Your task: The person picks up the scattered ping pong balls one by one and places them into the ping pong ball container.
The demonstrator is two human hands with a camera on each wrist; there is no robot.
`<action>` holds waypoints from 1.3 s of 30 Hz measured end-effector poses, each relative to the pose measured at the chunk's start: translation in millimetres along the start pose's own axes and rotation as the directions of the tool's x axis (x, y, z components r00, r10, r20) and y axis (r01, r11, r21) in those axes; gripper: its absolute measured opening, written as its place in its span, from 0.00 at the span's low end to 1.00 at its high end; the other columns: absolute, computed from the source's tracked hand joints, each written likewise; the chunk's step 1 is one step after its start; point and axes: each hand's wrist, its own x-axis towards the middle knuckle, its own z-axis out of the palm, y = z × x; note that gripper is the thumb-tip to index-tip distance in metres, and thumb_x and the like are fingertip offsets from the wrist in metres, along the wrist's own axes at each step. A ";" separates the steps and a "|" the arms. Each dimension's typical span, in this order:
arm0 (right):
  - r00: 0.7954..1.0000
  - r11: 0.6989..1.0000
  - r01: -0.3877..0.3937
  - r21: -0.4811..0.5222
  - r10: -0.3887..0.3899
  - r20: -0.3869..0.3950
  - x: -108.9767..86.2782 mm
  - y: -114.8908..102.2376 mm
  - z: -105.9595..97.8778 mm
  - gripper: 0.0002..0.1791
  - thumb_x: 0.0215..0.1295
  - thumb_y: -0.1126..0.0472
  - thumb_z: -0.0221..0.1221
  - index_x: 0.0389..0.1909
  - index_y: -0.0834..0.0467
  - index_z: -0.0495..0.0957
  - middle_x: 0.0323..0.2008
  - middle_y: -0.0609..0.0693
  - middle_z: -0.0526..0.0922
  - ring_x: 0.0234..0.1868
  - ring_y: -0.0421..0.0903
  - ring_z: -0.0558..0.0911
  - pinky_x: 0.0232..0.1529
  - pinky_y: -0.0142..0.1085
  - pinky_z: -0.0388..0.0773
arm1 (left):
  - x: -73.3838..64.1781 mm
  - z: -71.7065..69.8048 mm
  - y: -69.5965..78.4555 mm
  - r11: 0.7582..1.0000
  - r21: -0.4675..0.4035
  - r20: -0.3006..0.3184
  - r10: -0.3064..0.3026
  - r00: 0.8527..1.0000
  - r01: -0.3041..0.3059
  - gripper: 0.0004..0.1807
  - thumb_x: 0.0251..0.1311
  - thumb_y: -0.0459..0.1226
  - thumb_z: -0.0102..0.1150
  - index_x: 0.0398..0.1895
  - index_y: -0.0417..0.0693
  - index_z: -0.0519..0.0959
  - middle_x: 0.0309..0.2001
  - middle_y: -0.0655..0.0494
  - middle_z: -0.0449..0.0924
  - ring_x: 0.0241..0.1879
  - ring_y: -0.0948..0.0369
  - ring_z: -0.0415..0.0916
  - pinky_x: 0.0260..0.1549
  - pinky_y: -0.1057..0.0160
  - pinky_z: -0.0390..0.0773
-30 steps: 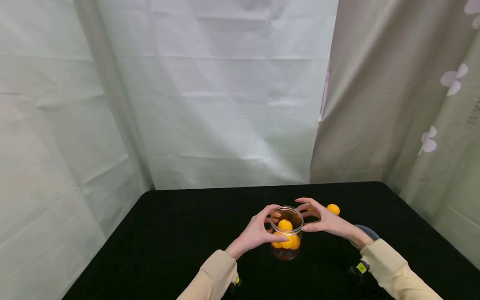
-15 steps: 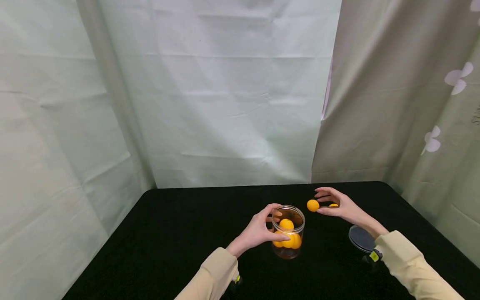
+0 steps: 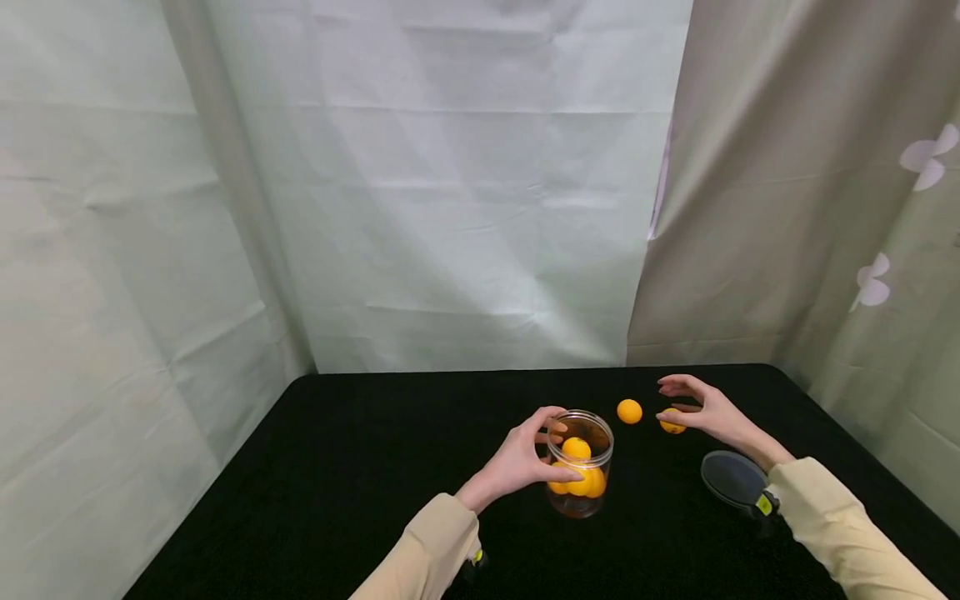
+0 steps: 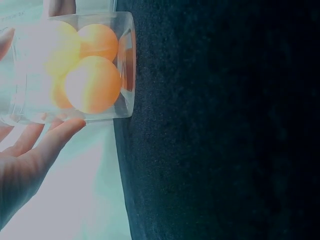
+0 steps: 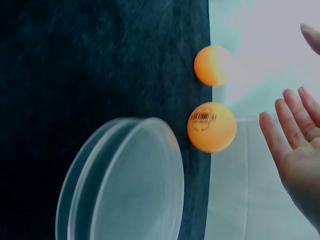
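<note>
My left hand [image 3: 517,457] grips the side of a clear jar [image 3: 576,507], thumb on the near side and fingers behind. Inside the uncovered jar lie several orange table tennis balls [image 4: 93,84], their upper part washed out by glare in the left wrist view. My right hand [image 3: 716,414] hovers over a loose orange ball [image 3: 672,427], fingers apart from the thumb and nothing between them. That ball carries a printed barcode in the right wrist view. Slightly left of it sits another orange ball [image 3: 629,411].
A round grey lid [image 3: 731,477] lies on the black-covered table [image 3: 360,500] below my right wrist. Pale curtains [image 3: 465,208] hang behind and at both sides of the table.
My right hand has moved from beside the jar's rim toward the right, past one loose ball to above the other. The left hand keeps its hold on the jar.
</note>
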 end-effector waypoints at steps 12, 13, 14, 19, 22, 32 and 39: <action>0.999 0.998 -0.038 -0.040 0.039 0.003 -6.5 11.9 -13.0 0.29 0.58 0.62 0.60 0.57 0.68 0.61 0.53 0.67 0.65 0.53 0.64 0.64 0.48 0.56 0.66 | 2.0 4.7 1.4 1.000 0.005 0.002 -0.006 1.000 0.006 0.38 0.44 0.41 0.69 0.60 0.61 0.61 0.51 0.53 0.65 0.48 0.52 0.68 0.36 0.65 0.74; 0.999 0.998 -0.043 -0.046 0.044 0.001 -6.6 12.9 -13.9 0.29 0.58 0.62 0.60 0.57 0.68 0.61 0.53 0.67 0.65 0.53 0.64 0.64 0.48 0.56 0.66 | 2.2 4.8 1.5 1.000 0.007 0.003 -0.006 1.000 0.006 0.38 0.44 0.41 0.69 0.60 0.61 0.61 0.51 0.53 0.65 0.48 0.53 0.68 0.36 0.65 0.74; 0.999 0.998 -0.048 -0.051 0.048 0.000 -6.6 13.8 -14.7 0.30 0.58 0.62 0.60 0.57 0.68 0.61 0.53 0.67 0.65 0.53 0.64 0.64 0.48 0.56 0.66 | 2.2 4.7 2.0 1.000 0.009 0.002 -0.008 1.000 0.008 0.39 0.44 0.42 0.69 0.60 0.61 0.60 0.51 0.53 0.65 0.48 0.54 0.68 0.36 0.65 0.74; 0.998 0.995 -0.069 -0.074 0.068 -0.006 -6.2 18.5 -17.6 0.30 0.57 0.61 0.61 0.57 0.69 0.61 0.53 0.68 0.65 0.53 0.64 0.65 0.48 0.57 0.64 | 2.7 4.6 2.0 1.000 0.012 0.000 -0.007 1.000 0.007 0.39 0.43 0.42 0.69 0.60 0.62 0.60 0.51 0.54 0.66 0.46 0.59 0.67 0.35 0.65 0.74; 0.997 0.993 -0.076 -0.092 0.076 -0.005 -7.4 20.6 -19.0 0.30 0.58 0.60 0.61 0.57 0.69 0.61 0.52 0.68 0.66 0.53 0.64 0.65 0.48 0.58 0.64 | 2.8 4.9 2.1 1.000 0.010 0.000 -0.009 1.000 0.009 0.39 0.43 0.42 0.69 0.60 0.62 0.60 0.51 0.55 0.65 0.47 0.59 0.67 0.35 0.65 0.74; 0.997 0.986 -0.074 -0.146 0.076 0.006 -10.9 31.1 -21.8 0.29 0.58 0.61 0.60 0.56 0.72 0.62 0.51 0.69 0.68 0.51 0.64 0.67 0.47 0.57 0.66 | 4.2 5.4 0.5 1.000 0.005 0.001 -0.018 1.000 0.018 0.39 0.43 0.41 0.70 0.59 0.63 0.60 0.51 0.56 0.65 0.48 0.58 0.67 0.35 0.65 0.75; 0.995 0.980 -0.099 -0.171 0.101 0.002 -11.3 37.3 -19.6 0.29 0.57 0.60 0.61 0.55 0.72 0.63 0.50 0.69 0.68 0.51 0.65 0.68 0.46 0.55 0.67 | 3.2 5.5 -0.1 1.000 0.010 0.002 -0.021 1.000 0.021 0.39 0.43 0.42 0.70 0.59 0.63 0.60 0.52 0.56 0.64 0.48 0.57 0.67 0.36 0.65 0.74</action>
